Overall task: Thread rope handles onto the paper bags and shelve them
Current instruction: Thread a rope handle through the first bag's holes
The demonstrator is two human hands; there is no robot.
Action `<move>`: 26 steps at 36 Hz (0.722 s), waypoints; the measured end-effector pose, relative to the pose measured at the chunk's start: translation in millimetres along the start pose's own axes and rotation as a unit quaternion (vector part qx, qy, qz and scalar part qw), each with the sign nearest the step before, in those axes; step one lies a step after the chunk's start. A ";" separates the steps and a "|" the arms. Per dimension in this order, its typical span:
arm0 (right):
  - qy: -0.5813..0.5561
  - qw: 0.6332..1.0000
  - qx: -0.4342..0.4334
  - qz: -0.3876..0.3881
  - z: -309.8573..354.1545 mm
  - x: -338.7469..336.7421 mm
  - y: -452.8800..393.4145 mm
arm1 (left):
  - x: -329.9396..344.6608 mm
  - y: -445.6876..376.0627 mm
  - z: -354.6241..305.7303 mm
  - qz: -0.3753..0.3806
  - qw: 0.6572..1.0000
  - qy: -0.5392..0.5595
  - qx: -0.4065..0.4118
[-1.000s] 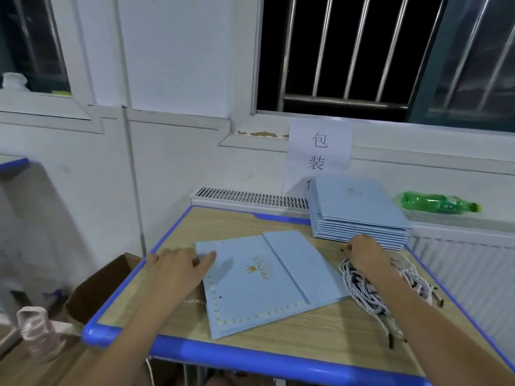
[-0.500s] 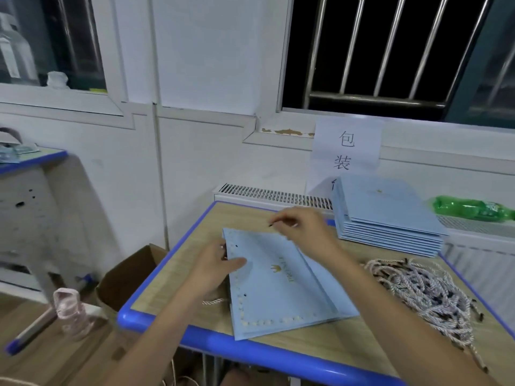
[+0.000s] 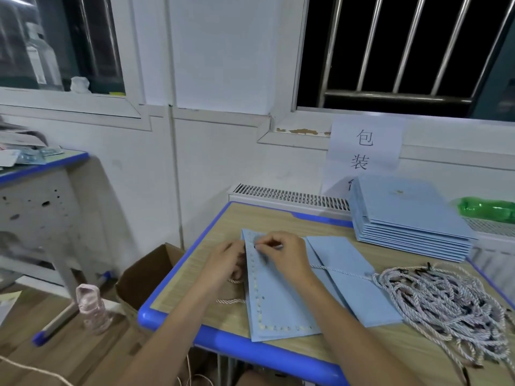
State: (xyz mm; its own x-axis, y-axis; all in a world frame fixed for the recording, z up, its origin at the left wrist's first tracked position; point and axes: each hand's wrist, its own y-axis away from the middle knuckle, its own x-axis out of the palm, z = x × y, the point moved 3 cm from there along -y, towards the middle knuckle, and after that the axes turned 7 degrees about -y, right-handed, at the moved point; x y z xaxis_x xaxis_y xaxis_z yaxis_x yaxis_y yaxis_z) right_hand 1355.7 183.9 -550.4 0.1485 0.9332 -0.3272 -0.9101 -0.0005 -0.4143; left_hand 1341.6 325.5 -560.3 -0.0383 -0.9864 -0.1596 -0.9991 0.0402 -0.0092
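Paper bag (image 3: 281, 299), pale blue and folded flat, lying on the wooden worktop (image 3: 195, 277) near its front left corner, with a row of small light dots along the left and front borders. Left hand (image 3: 225, 263) sits at the bag's left edge, fingers curled against it; whether they pinch the paper or the cord cannot be told. Right hand (image 3: 281, 254) rests on top of the bag near the far left corner, thumb and forefinger pinched together on the end of a rope handle (image 3: 340, 271), which trails rightward across the bag to the rope pile (image 3: 446, 302). A second length of twisted cord (image 3: 231, 300) pokes out from under the bag's left edge. Stack of flat blue bags (image 3: 412, 227) stands at the far right of the worktop, well apart from the hands. Green bottle (image 3: 487, 208) lies behind the stack. Cardboard box (image 3: 147, 277) stands on the floor, left of the worktop.
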 end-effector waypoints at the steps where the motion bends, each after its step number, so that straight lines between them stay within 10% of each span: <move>1: 0.003 1.000 -0.005 -0.001 -0.3 0.4 1.3 | -0.2 -1.3 0.4 -0.001 1.000 0.003 0.000; 26: 0.080 0.997 -0.010 0.016 -4.7 -5.8 14.2 | 12.0 -6.6 -6.2 -0.068 0.914 -0.367 0.156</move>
State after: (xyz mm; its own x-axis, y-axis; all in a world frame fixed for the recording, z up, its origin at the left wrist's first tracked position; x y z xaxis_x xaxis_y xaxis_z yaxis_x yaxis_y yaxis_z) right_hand 1343.7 176.8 -558.3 0.1801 0.8634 -0.4713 -0.9079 -0.0385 -0.4174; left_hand 1347.6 312.4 -556.0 0.2207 -0.6174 -0.7551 -0.9364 0.0823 -0.3411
